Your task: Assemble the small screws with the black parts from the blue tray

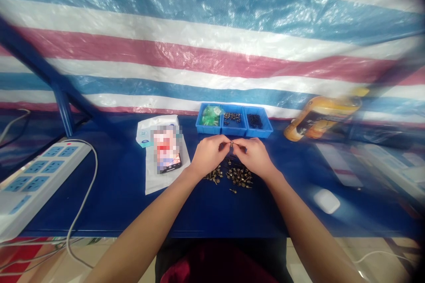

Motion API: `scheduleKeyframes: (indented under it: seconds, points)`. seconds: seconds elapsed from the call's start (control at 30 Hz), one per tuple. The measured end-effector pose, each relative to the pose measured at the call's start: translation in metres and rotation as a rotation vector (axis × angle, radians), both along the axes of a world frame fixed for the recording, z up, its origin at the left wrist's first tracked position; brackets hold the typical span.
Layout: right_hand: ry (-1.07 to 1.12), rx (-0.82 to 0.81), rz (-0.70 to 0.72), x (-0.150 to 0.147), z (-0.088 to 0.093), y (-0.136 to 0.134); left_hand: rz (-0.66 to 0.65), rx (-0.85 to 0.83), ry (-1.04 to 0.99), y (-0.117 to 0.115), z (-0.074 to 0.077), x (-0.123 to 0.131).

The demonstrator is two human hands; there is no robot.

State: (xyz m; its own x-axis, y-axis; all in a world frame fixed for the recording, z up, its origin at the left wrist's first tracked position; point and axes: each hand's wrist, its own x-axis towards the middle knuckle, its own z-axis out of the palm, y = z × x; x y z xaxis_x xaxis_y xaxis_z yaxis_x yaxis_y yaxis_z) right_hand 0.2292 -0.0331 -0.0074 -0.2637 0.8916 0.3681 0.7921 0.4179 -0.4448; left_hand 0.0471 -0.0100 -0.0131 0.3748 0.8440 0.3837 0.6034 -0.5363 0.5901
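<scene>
Left hand (211, 154): pinches small part (231, 144)
Right hand (254, 154): pinches it too
Metal pieces (239, 177): nearer, on table (206, 214)
Blue bins (233, 131): farther

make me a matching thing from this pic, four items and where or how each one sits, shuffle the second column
1. brass-coloured parts
2. phone
3. power strip
4. bottle

A. lying on white packaging
B. to the right of the blue tray
C. in loose heaps on the tabletop, close to both hands
D. at the left edge of the picture

Pairs: 1-C, 2-A, 3-D, 4-B
</scene>
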Motion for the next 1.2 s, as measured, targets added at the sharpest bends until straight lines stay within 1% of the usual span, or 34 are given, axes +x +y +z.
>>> scheduleKeyframes:
  seconds: [0.33, 0.6, 1.03, 1.2]
  points:
    - [0.0, 0.031, -0.066, -0.0032, -0.0025, -0.0018, -0.018, -0.008, 0.006, -0.0013, -0.0022, 0.0027]
    - [-0.01, 0.045, -0.101, -0.0045, -0.0026, -0.0018, 0.011, -0.008, 0.011, -0.0034, -0.0021, 0.0053]
    - [-0.013, 0.049, -0.116, -0.0066, -0.0023, -0.0025, 0.025, -0.001, 0.026, -0.0048, -0.0023, 0.0049]
    - [0.001, 0.051, -0.084, -0.007, -0.0034, -0.0016, 0.036, -0.001, 0.027, -0.005, -0.0012, 0.005]
